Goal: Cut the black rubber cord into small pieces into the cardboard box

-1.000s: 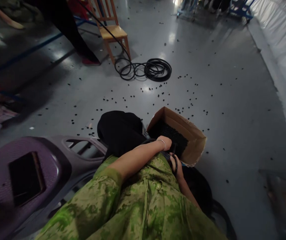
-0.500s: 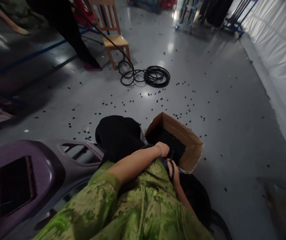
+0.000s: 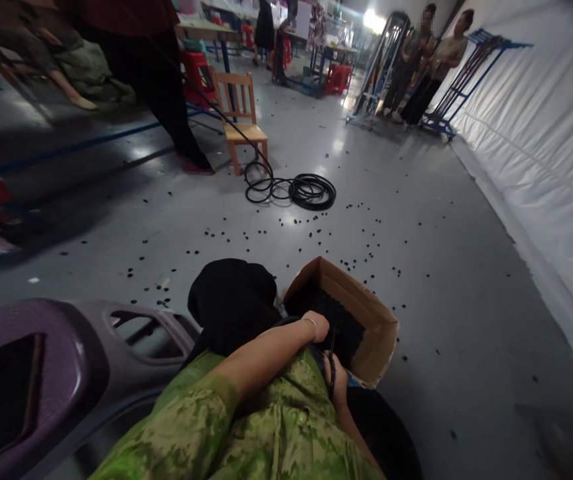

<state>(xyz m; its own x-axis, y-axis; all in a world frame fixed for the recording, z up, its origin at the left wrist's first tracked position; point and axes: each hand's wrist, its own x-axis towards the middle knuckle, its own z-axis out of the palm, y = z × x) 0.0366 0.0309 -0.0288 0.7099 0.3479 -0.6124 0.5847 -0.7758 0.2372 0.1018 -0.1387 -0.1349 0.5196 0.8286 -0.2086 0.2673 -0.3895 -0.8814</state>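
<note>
My left hand (image 3: 317, 325), with a thin bracelet on the wrist, reaches across my green camouflage shirt to the near edge of a cardboard box (image 3: 372, 347). Its fingers curl down out of sight. The box is open, tilted on the floor, and holds a heap of small black parts (image 3: 340, 321). Just below, my right hand (image 3: 337, 377) grips a thin black ring (image 3: 331, 362) that stands upright between the two hands. My black-clad knee (image 3: 233, 300) lies left of the box.
Small black parts are scattered over the grey floor. A coiled black cable (image 3: 306, 191) lies by a wooden chair (image 3: 241, 123). A purple-grey plastic panel (image 3: 66, 353) sits at my left. People stand at far racks (image 3: 416, 67), and a white sheet (image 3: 541, 167) lines the right.
The view has tilted up, showing more of the far room and people. Both hands stay at the box's near edge with the ring between them.
</note>
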